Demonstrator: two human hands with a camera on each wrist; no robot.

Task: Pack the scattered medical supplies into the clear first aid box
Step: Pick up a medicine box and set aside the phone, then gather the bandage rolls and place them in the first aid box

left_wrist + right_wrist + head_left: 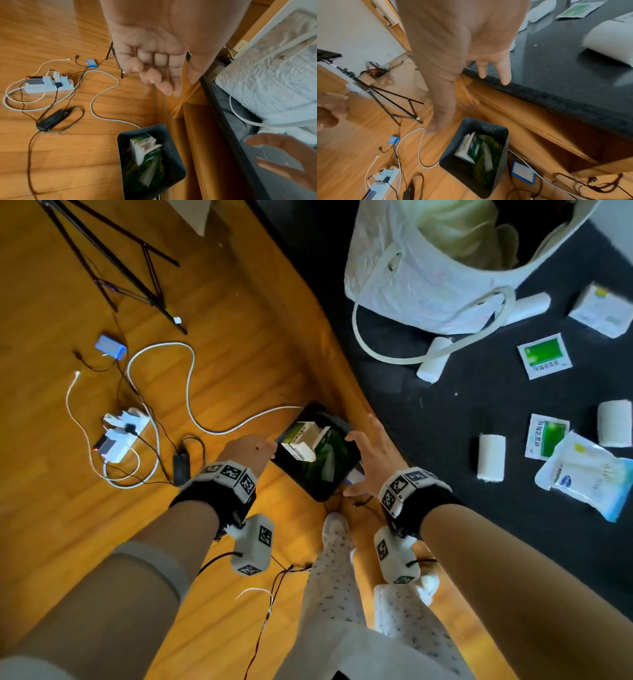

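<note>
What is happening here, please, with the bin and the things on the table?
A person stands over a dark bin on the wooden floor, with both hands above it and holding nothing. The left hand has loosely curled fingers; the right hand is spread open. A white and green carton lies in the bin. Bandage rolls and green packets lie on the dark table beside a white bag. No clear box is visible.

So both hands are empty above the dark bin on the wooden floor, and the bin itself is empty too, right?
Not quite. The left hand and right hand are indeed empty above the dark bin on the wooden floor, but the bin is not empty: the left wrist view shows a white and green carton and green packaging inside.
</note>
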